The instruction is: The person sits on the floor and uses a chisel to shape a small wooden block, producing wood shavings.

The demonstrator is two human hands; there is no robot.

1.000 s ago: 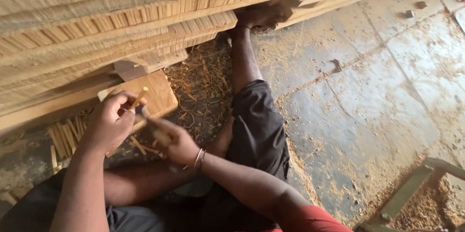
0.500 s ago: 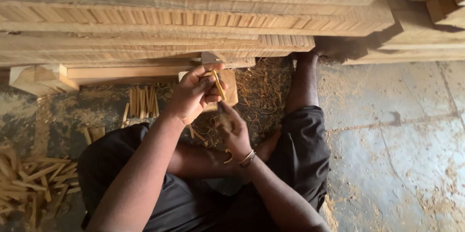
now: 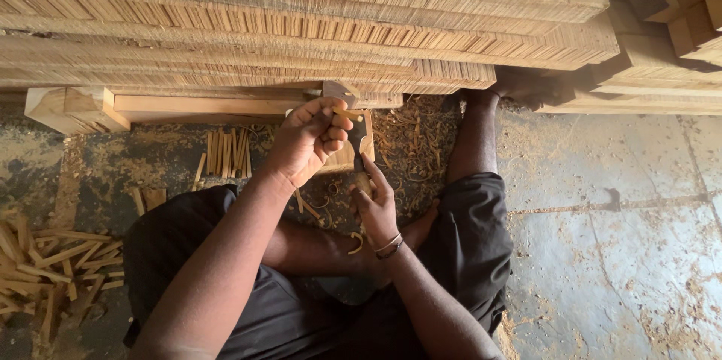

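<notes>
My left hand (image 3: 307, 140) is closed around a thin wooden stick (image 3: 347, 114), whose pale end pokes out above my fingers. My right hand (image 3: 374, 202) grips the handle of a knife with a dark flat blade (image 3: 358, 134) that stands upright against the stick. Both hands hover over a small wooden block (image 3: 367, 151) on the floor between my legs. I sit on the floor in dark shorts, my right leg (image 3: 475, 142) stretched toward the stacked timber.
A tall stack of sawn planks (image 3: 301, 21) fills the top of the view. Several cut sticks (image 3: 226, 151) lie on the floor beside the block, and another heap of sticks (image 3: 45, 270) lies at the far left. Shavings (image 3: 410, 142) litter the grey floor (image 3: 617, 240).
The view has swung left and steadied. My hands have come closer together, and the knife blade now stands upright against the stick instead of angled low beside the block.
</notes>
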